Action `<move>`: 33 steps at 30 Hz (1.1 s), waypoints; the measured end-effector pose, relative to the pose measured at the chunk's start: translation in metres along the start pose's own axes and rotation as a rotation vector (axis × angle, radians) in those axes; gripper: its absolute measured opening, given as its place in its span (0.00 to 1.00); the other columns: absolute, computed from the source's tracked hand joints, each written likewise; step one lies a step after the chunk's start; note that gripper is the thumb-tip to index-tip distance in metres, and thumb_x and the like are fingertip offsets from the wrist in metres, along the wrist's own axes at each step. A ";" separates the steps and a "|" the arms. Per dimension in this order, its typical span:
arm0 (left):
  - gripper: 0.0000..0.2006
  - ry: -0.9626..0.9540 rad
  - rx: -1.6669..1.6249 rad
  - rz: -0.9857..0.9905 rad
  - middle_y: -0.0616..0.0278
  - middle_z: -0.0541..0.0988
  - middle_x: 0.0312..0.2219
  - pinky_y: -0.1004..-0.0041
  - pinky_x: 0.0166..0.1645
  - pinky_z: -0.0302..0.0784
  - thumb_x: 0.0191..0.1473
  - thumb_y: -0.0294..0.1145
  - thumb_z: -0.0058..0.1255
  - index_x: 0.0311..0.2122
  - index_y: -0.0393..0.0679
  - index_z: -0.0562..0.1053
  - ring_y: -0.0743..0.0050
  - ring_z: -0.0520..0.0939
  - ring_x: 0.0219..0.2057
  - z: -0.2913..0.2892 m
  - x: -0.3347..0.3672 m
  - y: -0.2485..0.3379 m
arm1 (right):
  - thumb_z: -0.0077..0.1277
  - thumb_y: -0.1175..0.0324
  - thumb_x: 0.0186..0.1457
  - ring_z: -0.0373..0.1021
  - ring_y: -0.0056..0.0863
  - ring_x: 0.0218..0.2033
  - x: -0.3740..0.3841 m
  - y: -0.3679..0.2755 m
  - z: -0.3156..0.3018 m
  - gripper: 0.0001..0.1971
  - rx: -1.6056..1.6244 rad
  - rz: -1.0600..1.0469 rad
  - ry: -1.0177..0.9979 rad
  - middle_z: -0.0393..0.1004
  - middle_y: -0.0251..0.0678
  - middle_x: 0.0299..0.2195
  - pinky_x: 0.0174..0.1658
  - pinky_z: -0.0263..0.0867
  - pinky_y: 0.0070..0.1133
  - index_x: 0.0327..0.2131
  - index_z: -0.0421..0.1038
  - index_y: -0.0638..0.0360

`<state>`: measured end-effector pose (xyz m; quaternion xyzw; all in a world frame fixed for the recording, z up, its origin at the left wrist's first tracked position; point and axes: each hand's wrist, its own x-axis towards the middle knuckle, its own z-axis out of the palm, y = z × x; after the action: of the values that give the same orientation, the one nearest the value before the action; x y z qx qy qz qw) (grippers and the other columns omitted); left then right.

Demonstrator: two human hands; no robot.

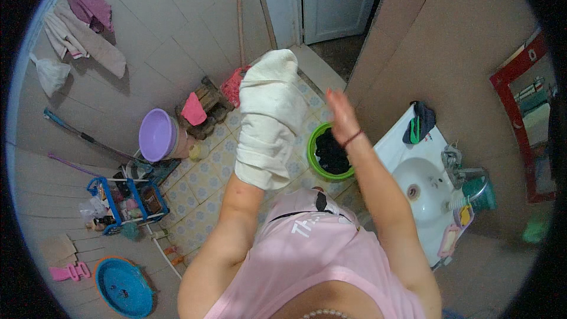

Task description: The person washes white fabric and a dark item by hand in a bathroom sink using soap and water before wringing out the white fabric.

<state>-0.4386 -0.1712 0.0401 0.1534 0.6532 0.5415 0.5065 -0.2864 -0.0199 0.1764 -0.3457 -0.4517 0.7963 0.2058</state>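
A bunched white cloth (269,118) is pulled over my left hand and most of the forearm, like a long sleeve. Bare skin of my left forearm (239,204) shows below its edge; the fingers are hidden inside. My right hand (342,117) is raised to the right of the cloth, apart from it. Its fingers are stretched out, a little blurred, and hold nothing. A thin dark red band (353,137) circles that wrist. Beneath the right hand, a green basin (313,162) on the floor contains dark fabric (332,152).
To the right are a white washbasin (418,186), a dark cap-like item (420,123) and a red-framed mirror (512,112). A purple basin (158,134), a wooden stool (208,103) and a blue rack (127,201) stand left. Towels (82,29) hang on the wall. A door (339,3) is ahead.
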 end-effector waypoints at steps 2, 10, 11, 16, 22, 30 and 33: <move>0.15 -0.065 -0.077 -0.042 0.59 0.68 0.37 0.73 0.39 0.65 0.47 0.34 0.39 0.41 0.40 0.62 0.71 0.70 0.36 0.019 -0.006 -0.013 | 0.38 0.46 0.45 0.54 0.25 0.44 0.000 0.069 -0.010 0.27 0.016 0.257 -0.005 0.58 0.30 0.43 0.45 0.48 0.31 0.45 0.55 0.53; 0.16 -0.250 -0.497 0.266 0.59 0.69 0.36 0.72 0.36 0.67 0.47 0.35 0.39 0.42 0.41 0.62 0.70 0.71 0.33 0.048 -0.027 0.062 | 0.38 0.62 0.50 0.63 0.30 0.39 -0.021 0.011 -0.005 0.17 0.445 0.027 -0.174 0.64 0.38 0.38 0.42 0.60 0.27 0.42 0.56 0.61; 0.16 -0.274 -0.506 0.280 0.59 0.69 0.36 0.72 0.36 0.67 0.47 0.36 0.39 0.42 0.41 0.62 0.70 0.72 0.32 0.051 -0.025 0.066 | 0.38 0.62 0.50 0.63 0.29 0.38 -0.017 0.002 -0.005 0.17 0.469 0.024 -0.183 0.64 0.38 0.38 0.41 0.61 0.26 0.42 0.56 0.60; 0.17 -0.318 -0.069 -0.142 0.58 0.69 0.35 0.71 0.34 0.68 0.47 0.37 0.40 0.42 0.42 0.61 0.69 0.73 0.30 0.054 -0.006 -0.014 | 0.39 0.66 0.49 0.65 0.21 0.32 -0.012 -0.048 0.026 0.15 0.301 0.036 -0.373 0.65 0.31 0.33 0.34 0.64 0.21 0.42 0.57 0.56; 0.21 -0.430 0.145 -0.380 0.61 0.68 0.34 0.69 0.30 0.68 0.39 0.44 0.47 0.41 0.51 0.61 0.69 0.72 0.32 0.060 0.012 -0.034 | 0.44 0.63 0.46 0.63 0.19 0.34 -0.033 -0.030 0.065 0.17 -0.281 -0.096 -0.632 0.66 0.31 0.32 0.38 0.59 0.16 0.41 0.60 0.58; 0.28 -0.671 -0.838 -0.002 0.56 0.64 0.39 0.62 0.35 0.67 0.39 0.51 0.45 0.46 0.52 0.55 0.62 0.70 0.36 0.113 -0.011 0.086 | 0.49 0.66 0.40 0.61 0.29 0.39 -0.012 0.018 -0.041 0.17 -0.976 -0.772 0.045 0.64 0.40 0.37 0.43 0.55 0.22 0.37 0.64 0.58; 0.31 -0.767 -0.971 0.212 0.54 0.62 0.41 0.59 0.37 0.66 0.39 0.53 0.44 0.48 0.52 0.53 0.60 0.69 0.37 0.123 -0.022 0.128 | 0.54 0.61 0.32 0.58 0.39 0.38 -0.007 -0.003 -0.156 0.23 -1.079 -0.625 0.775 0.63 0.43 0.35 0.42 0.54 0.29 0.35 0.64 0.59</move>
<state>-0.3719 -0.0729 0.1732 0.1531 0.0861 0.7302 0.6603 -0.1666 0.0667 0.1262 -0.5109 -0.7532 0.1879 0.3693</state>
